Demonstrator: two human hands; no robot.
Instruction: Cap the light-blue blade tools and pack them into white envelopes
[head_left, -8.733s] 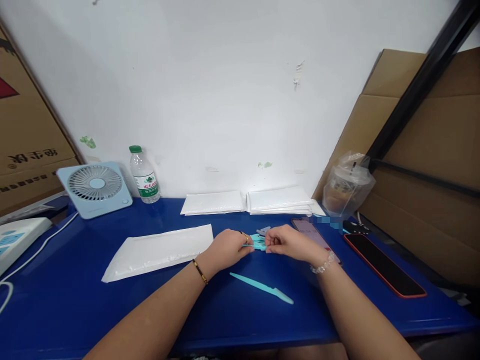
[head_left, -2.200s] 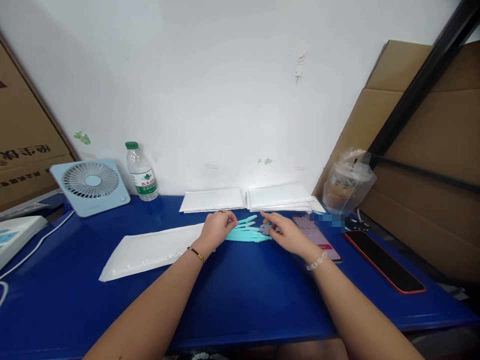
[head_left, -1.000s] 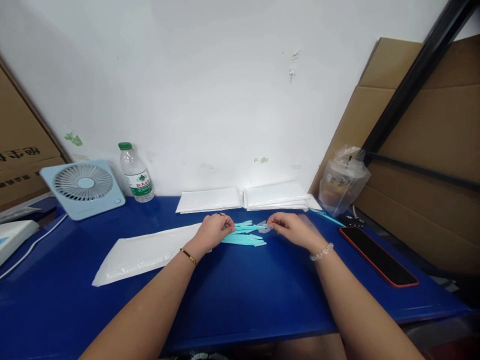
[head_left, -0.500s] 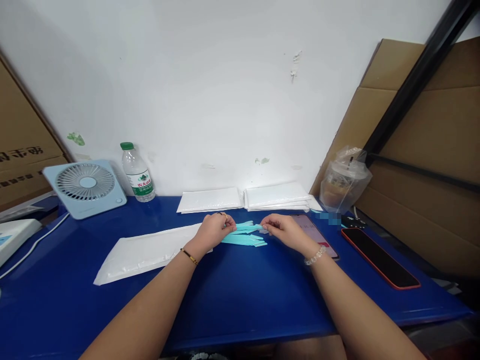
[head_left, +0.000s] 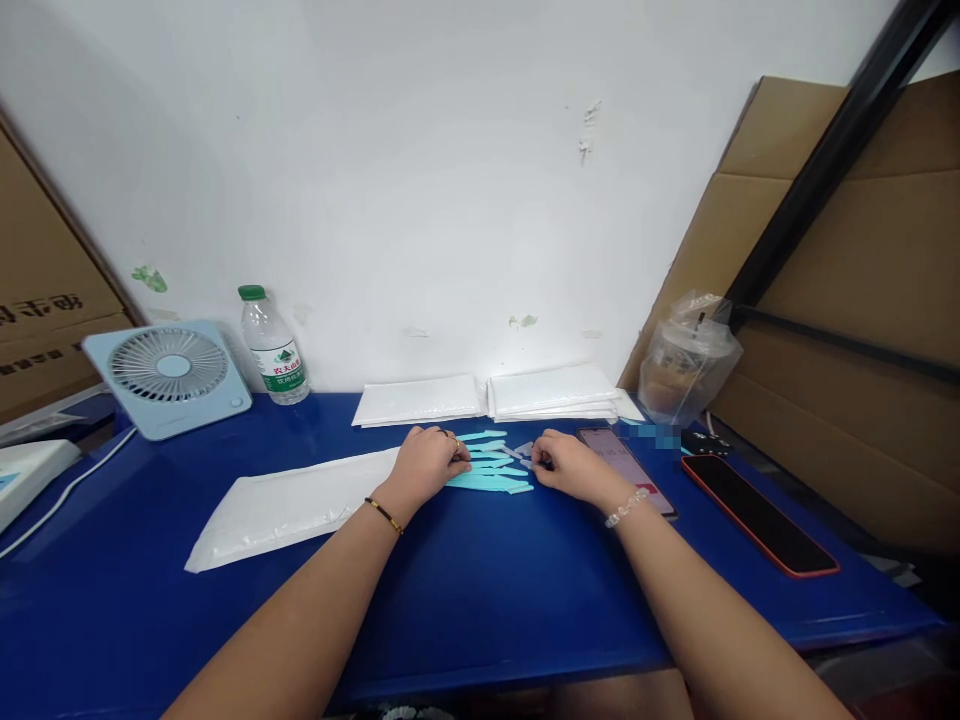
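Observation:
Several slim turquoise eyebrow razors (head_left: 491, 480) lie fanned out on the blue table, their angled heads pointing right. My left hand (head_left: 431, 465) is closed at their left ends, thumb and forefinger pinched on a razor handle; its fingers hide those ends. Small translucent blade caps (head_left: 519, 452) lie at the razor heads. Beside these caps my right hand (head_left: 566, 465) has its fingers curled into a pinch; whether a cap sits in it is hidden. A long white padded envelope (head_left: 292, 500) lies flat to the left, partly under my left forearm.
White envelope stacks (head_left: 420, 398) stand along the wall. A light blue fan (head_left: 172, 375) and a water bottle (head_left: 276, 350) are back left. At right lie a lit phone (head_left: 630, 470), an orange-edged phone (head_left: 757, 515) and a bagged drink cup (head_left: 686, 365).
Both hands have lowered slightly, and my right hand has drawn back from the razor it was touching. The razors now lie more spread apart, with the translucent caps more visible.

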